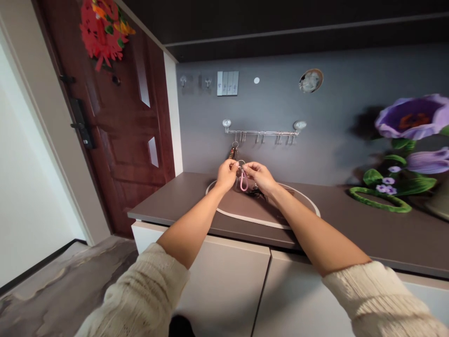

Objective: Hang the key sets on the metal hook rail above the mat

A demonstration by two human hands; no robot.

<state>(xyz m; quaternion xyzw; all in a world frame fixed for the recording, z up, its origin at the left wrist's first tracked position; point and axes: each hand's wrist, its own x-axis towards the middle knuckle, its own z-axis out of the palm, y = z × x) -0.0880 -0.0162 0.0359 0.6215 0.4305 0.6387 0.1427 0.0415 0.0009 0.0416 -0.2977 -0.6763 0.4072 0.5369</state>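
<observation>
My left hand [228, 173] and my right hand [258, 176] meet above the counter, both closed in a pinch on a metal key ring [242, 162]. From the ring hangs a pink strap loop [244, 180], between the two hands. Dark items, perhaps keys [257, 191], show below my right hand; whether they hang from the ring I cannot tell. Just behind my left hand, another bunch of keys [233, 152] hangs from the left end of a metal hook rail [261, 133] on the wall. My fingertips partly hide the ring.
An oval brown mat [238, 213] with a pale edge lies on the dark counter [168, 194]. Purple artificial flowers [412, 119] stand at the right. Light switches [228, 83] are on the grey wall, a dark red door [129, 135] at left, and white cabinets [224, 276] below.
</observation>
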